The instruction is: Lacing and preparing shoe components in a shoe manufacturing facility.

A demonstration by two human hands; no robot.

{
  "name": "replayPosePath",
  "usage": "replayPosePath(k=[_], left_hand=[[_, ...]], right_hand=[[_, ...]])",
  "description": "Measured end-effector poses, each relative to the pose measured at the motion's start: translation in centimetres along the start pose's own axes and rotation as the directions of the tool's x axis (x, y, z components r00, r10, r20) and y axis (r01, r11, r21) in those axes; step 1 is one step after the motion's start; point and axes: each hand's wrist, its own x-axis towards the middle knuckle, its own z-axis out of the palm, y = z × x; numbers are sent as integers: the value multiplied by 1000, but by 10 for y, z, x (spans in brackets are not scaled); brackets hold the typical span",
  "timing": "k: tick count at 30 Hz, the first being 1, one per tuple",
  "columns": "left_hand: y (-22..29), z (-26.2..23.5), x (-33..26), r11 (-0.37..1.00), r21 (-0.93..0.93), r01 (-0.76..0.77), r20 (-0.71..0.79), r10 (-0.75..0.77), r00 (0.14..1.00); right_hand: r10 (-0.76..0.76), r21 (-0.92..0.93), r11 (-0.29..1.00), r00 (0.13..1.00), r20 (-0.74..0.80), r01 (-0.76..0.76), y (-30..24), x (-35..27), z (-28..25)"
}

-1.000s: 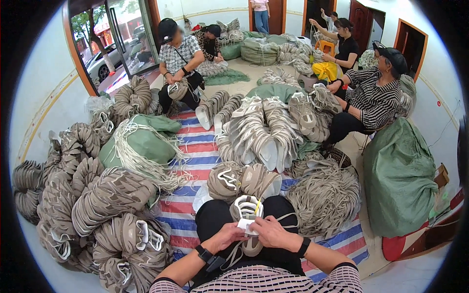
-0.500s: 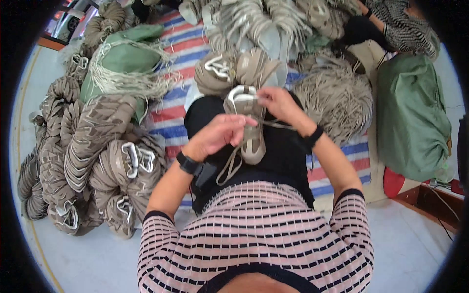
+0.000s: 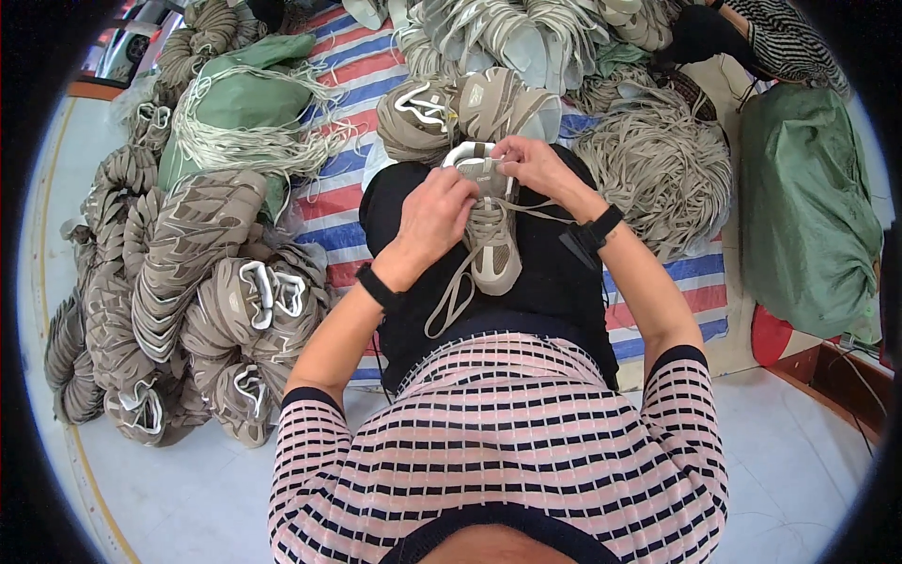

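Note:
A taupe shoe upper rests on my lap over black trousers, its toe toward me and its white-lined collar away from me. A flat beige shoelace crosses its front. One length of this lace hangs in a loop at the left, and another trails off to the right. My left hand is closed, fingertips pinching the left eyelet edge near the collar. My right hand pinches the opposite edge beside the tongue. Whether lace is also caught under either set of fingertips is hidden.
Bundled shoe uppers are piled at left. Pale laces drape over a green sack. A heap of beige laces lies right, beside another green sack. More uppers stand beyond my knees. Another person's sleeve shows far right.
My left hand has moved from above the lacing up to the upper's left edge, its fingers closing. My right hand has shifted slightly up and right, still near the collar.

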Motion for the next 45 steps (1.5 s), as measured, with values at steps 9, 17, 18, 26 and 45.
replayPosePath(k=[9, 17, 18, 26, 45], left_hand=[[-8, 5, 15, 924, 303, -234, 223, 170, 960], [-10, 10, 12, 851, 417, -318, 303, 200, 932], [-9, 9, 12, 848, 418, -325, 308, 205, 929], [-13, 12, 12, 883, 327, -336, 251, 262, 932], [-96, -105, -22, 760, 643, -96, 180, -27, 983]], right_hand=[[-303, -580, 741, 939, 163, 339, -20, -5, -15], [-97, -72, 989, 928, 359, 131, -21, -7, -21], [-11, 16, 1000, 923, 384, 6, -21, -8, -23], [39, 208, 968, 905, 424, -139, -12, 1, -20], [4, 195, 975, 886, 463, -107, -15, -2, -25]])
